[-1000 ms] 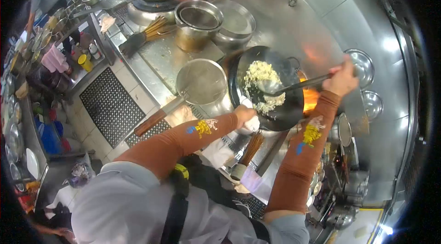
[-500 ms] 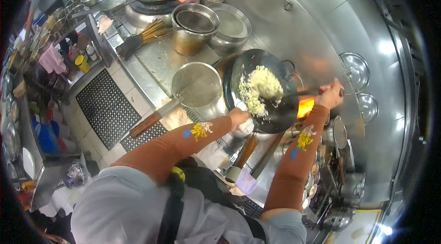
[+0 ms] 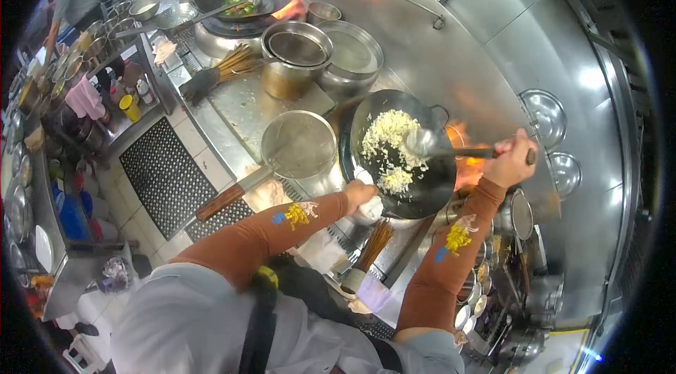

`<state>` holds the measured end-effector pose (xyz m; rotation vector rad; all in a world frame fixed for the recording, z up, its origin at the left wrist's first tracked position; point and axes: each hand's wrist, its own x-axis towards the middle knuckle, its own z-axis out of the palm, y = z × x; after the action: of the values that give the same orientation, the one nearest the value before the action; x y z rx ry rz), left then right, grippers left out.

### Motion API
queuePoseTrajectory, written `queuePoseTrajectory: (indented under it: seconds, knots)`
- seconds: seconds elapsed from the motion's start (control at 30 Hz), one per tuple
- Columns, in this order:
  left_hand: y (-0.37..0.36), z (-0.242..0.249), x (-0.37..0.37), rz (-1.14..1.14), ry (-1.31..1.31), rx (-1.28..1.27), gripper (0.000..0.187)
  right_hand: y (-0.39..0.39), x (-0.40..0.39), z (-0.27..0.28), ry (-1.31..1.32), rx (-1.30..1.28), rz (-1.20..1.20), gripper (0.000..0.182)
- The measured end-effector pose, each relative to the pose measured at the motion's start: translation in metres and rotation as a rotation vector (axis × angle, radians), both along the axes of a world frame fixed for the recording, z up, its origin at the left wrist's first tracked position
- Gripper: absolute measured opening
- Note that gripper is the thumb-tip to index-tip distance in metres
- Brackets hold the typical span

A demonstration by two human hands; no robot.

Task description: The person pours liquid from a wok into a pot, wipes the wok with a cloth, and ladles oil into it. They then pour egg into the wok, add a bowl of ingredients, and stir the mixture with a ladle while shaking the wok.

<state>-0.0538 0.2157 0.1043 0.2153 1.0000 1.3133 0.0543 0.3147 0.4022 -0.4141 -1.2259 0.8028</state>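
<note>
My left hand (image 3: pixel 360 195) is closed round a white cloth (image 3: pixel 370 208) at the near left rim of a black wok (image 3: pixel 438 187). Inside the wok lies loose fried rice (image 3: pixel 389 132), pale yellow and white, with a smaller clump nearer to me. From the right, my right hand (image 3: pixel 510 159) grips the dark wooden handle of a wok ladle (image 3: pixel 420 142). Its metal bowl rests over the wok at the right edge of the rice. Flames (image 3: pixel 468 163) show beside the wok's right side.
A long-handled strainer (image 3: pixel 299 145) lies left of the wok. Behind it stand a metal pot (image 3: pixel 287 80) and a bamboo brush (image 3: pixel 239 63). Another wok (image 3: pixel 243 11) holds green food over flames. A second bamboo brush (image 3: pixel 374 246) is close to my body. A person (image 3: pixel 76 1) stands far left.
The rice has gone from a heaped mass to a looser spread. The ladle's bowl now shows at the rice's right side. My right hand has shifted slightly right and down.
</note>
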Motion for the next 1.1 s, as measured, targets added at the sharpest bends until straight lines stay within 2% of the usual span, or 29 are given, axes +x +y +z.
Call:
queuePoseTrajectory:
  seconds: [0.07, 0.13, 0.2, 0.23, 0.27, 0.33, 0.37, 0.47, 0.5, 0.53, 0.6, 0.67, 0.7, 0.73, 0.77, 0.8, 0.83, 0.87, 0.9, 0.97, 1.03, 1.07, 1.1]
  knots:
    - [0.005, -0.034, 0.014, -0.038, -0.049, 0.054, 0.019, 0.021, -0.010, -0.037, -0.200, -0.135, -0.254, 0.010]
    - [-0.002, -0.004, 0.010, 0.030, -0.007, 0.041, 0.021, 0.026, -0.013, -0.011, -0.145, -0.170, -0.097, 0.012]
    - [-0.009, -0.003, 0.012, 0.028, -0.013, 0.024, 0.020, 0.029, 0.010, 0.007, -0.054, -0.138, -0.146, 0.012]
    - [0.002, -0.005, 0.012, 0.071, 0.111, -0.060, 0.016, 0.035, 0.013, 0.017, -0.001, -0.102, -0.165, 0.012]
    - [0.012, -0.009, 0.011, 0.045, 0.044, -0.082, 0.015, 0.039, 0.008, 0.010, 0.035, -0.173, -0.217, 0.013]
    - [0.002, 0.022, 0.002, -0.039, -0.085, -0.150, 0.013, 0.043, 0.004, -0.027, 0.113, -0.333, -0.352, 0.015]
    - [0.009, 0.009, 0.005, -0.009, -0.108, -0.133, 0.011, 0.057, 0.015, -0.036, 0.032, -0.236, -0.281, 0.016]
    - [-0.013, -0.012, 0.020, 0.041, 0.045, -0.026, 0.022, 0.016, 0.017, 0.017, -0.068, -0.393, -0.153, 0.018]
    - [-0.039, 0.015, 0.026, 0.060, -0.134, -0.017, 0.022, -0.001, 0.021, 0.035, -0.056, -0.388, -0.157, 0.020]
    - [-0.046, -0.002, 0.035, -0.060, -0.239, -0.030, 0.020, -0.017, 0.024, 0.056, -0.045, -0.376, -0.158, 0.022]
    - [-0.113, 0.092, 0.020, -0.108, -0.110, -0.063, 0.019, -0.071, 0.030, 0.093, 0.028, -0.230, -0.053, 0.021]
    - [-0.095, 0.077, 0.021, -0.220, -0.154, -0.030, 0.019, -0.095, 0.010, 0.090, -0.022, -0.228, -0.235, 0.022]
    - [-0.091, 0.111, 0.013, -0.151, -0.310, -0.091, 0.020, -0.107, -0.002, 0.088, -0.049, -0.222, -0.327, 0.023]
    - [-0.064, 0.088, 0.013, -0.114, -0.221, -0.080, 0.021, -0.101, -0.016, 0.068, -0.028, -0.308, -0.263, 0.018]
    - [-0.064, 0.062, 0.014, -0.119, -0.174, 0.017, 0.020, -0.072, -0.025, 0.041, 0.026, -0.324, -0.326, 0.017]
    - [-0.071, 0.037, 0.016, -0.117, -0.131, 0.118, 0.019, -0.052, -0.023, 0.028, 0.052, -0.235, -0.297, 0.015]
    - [-0.076, 0.014, 0.017, -0.177, -0.056, 0.044, 0.017, -0.033, -0.021, 0.015, 0.077, -0.147, -0.264, 0.016]
    - [-0.075, -0.035, 0.028, -0.164, -0.069, 0.057, 0.018, -0.023, -0.010, 0.018, 0.097, -0.108, -0.308, 0.013]
    - [-0.104, -0.051, 0.024, -0.281, 0.250, 0.308, 0.018, -0.024, 0.006, 0.031, 0.107, -0.166, -0.282, 0.011]
    - [-0.133, -0.029, 0.005, -0.480, 0.712, 0.590, 0.019, -0.042, 0.023, 0.081, 0.139, -0.269, -0.209, 0.007]
    - [-0.141, 0.058, -0.010, -0.430, 0.316, 0.235, 0.019, -0.085, 0.013, 0.105, 0.085, -0.140, -0.227, 0.006]
    - [-0.125, 0.092, -0.006, -0.271, -0.228, -0.153, 0.019, -0.104, 0.006, 0.102, 0.052, -0.088, -0.247, 0.006]
    - [-0.091, 0.068, -0.002, -0.302, -0.332, -0.071, 0.022, -0.111, -0.011, 0.087, 0.004, -0.185, -0.341, 0.010]
